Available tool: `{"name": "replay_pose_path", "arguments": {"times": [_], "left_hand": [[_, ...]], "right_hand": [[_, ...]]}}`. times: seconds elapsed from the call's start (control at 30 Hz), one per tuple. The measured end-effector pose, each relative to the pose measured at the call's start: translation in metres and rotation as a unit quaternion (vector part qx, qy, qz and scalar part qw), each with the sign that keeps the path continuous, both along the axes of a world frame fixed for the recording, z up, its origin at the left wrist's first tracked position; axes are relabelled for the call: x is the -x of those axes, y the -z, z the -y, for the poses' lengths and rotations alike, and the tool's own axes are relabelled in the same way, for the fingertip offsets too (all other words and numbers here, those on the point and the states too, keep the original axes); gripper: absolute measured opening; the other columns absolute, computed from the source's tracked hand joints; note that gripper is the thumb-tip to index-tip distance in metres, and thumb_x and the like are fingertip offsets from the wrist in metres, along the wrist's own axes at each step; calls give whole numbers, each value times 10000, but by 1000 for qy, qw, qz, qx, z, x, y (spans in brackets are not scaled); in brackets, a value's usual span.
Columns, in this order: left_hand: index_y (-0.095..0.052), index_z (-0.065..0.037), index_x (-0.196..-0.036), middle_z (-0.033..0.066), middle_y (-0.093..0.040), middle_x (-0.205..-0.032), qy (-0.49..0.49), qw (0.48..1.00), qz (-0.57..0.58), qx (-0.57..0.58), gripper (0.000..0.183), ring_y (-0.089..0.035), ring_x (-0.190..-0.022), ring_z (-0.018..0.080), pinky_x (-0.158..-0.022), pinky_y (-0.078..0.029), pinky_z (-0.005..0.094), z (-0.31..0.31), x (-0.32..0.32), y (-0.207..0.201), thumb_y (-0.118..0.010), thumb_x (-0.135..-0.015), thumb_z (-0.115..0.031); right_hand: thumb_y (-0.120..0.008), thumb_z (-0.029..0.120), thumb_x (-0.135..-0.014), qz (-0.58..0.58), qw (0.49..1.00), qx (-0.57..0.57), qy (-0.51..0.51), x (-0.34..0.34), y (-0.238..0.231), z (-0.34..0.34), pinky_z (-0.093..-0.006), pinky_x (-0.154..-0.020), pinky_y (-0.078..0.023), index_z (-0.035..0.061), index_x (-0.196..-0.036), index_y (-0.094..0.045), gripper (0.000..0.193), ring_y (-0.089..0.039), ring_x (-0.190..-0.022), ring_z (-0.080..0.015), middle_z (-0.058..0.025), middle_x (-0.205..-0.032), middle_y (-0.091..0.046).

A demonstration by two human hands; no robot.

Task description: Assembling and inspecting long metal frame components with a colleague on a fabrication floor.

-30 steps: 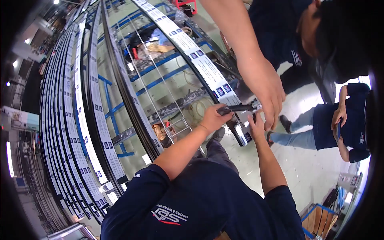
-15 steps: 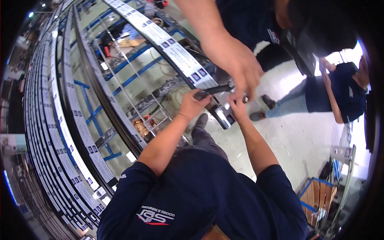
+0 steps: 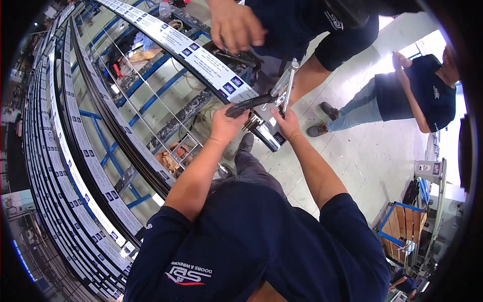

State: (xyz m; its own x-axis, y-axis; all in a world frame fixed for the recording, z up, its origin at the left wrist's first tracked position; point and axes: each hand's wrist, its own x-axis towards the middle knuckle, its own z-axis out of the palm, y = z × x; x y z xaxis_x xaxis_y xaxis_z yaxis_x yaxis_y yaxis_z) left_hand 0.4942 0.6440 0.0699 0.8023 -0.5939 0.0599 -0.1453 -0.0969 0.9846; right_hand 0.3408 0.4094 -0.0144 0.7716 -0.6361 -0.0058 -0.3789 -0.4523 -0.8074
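Note:
A black-handled tool with a silver rod (image 3: 291, 83) and a paler tube beside it is between my hands. My left hand (image 3: 229, 123) is closed round the end of the black handle (image 3: 251, 104). My right hand (image 3: 286, 123) is closed at the rod's lower end, thumb up; its fingers are partly hidden. Directly below the tool lies the near end of a long profile (image 3: 216, 68) covered in printed white film, its tip bare and shiny silver. A co-worker's hand (image 3: 235, 27), fingers spread, is above the profile, apart from the tool.
Many film-covered profiles (image 3: 65, 166) lie in rows on the left. Blue rack bars (image 3: 143, 103) cross beneath them. Another person (image 3: 407, 95) stands at the right on the tiled floor (image 3: 362, 166). A blue-framed wooden crate (image 3: 402, 226) stands at lower right.
The co-worker's hand has left the tool and moved up and left. The silver rod now shows, pointing up. Both my hands have stayed at the tool, shifting slightly left.

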Motion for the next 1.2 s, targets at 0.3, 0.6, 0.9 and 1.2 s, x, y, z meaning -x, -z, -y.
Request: {"name": "replay_pose_path", "arguments": {"times": [0.3, 0.6, 0.9, 1.2], "left_hand": [[-816, -2, -1205, 74, -862, -989, 4, 999, -45, -22, 417, -794, -915, 144, -860, -633, 334, -9, -1, 15, -979, -921, -260], [-702, -68, -1378, 175, -755, -1273, -121, 967, 204, -91, 561, -767, -1153, 332, -1006, -613, 436, -43, 40, 27, -948, -919, -277], [-584, 30, -1520, 258, -657, -1506, 65, 891, 398, -209, 755, -677, -1329, 448, -1158, -568, 500, -26, 83, -3, -887, -953, -365], [-457, 78, -1670, 304, -615, -1590, 20, 890, 317, -328, 939, -633, -1407, 486, -1217, -523, 518, 10, 92, 28, -835, -1003, -465]], "right_hand": [[-775, 630, -1016, 46, 998, -44, -8, 1, 14, -1, -479, -970, -577, -8, -1328, -682, 717, -760, -1045, -417, -264, -1124, -780], [-773, 639, -1022, -11, 995, -98, 2, 8, 24, 15, -442, -1024, -581, -24, -1440, -664, 791, -782, -1132, -354, -270, -1272, -791], [-610, 648, -1139, 40, 978, -202, 25, 5, 22, 26, -413, -1139, -501, -58, -1423, -672, 764, -713, -1248, -313, -242, -1300, -773], [-558, 548, -1211, 87, 962, -243, 87, 123, 57, 51, -368, -1002, -562, 32, -1458, -695, 588, -751, -1167, -191, -89, -1326, -801]]}}
